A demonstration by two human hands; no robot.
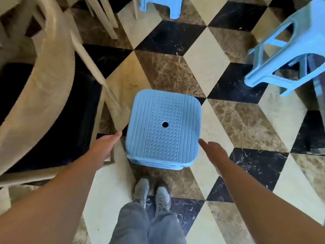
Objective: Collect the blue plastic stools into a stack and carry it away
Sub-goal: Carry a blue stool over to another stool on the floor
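A blue plastic stool (162,128) stands on the floor right in front of my feet, seen from above, with a dimpled seat and a round hole in the middle. A second rim shows under its near edge, so it looks like a stack of two. My left hand (104,147) hovers flat just off its left side, fingers stretched out, holding nothing. My right hand (213,152) is just off its right side, also empty with fingers extended. Another blue stool (288,53) stands at the upper right. A third blue stool (161,6) is at the top edge, partly cut off.
A beige chair (47,81) with a dark seat fills the left side, its legs close to the near stool. More beige chair legs (105,16) stand at the top left. The floor is a cube pattern of black, brown and cream tiles. My shoes (151,192) are behind the stool.
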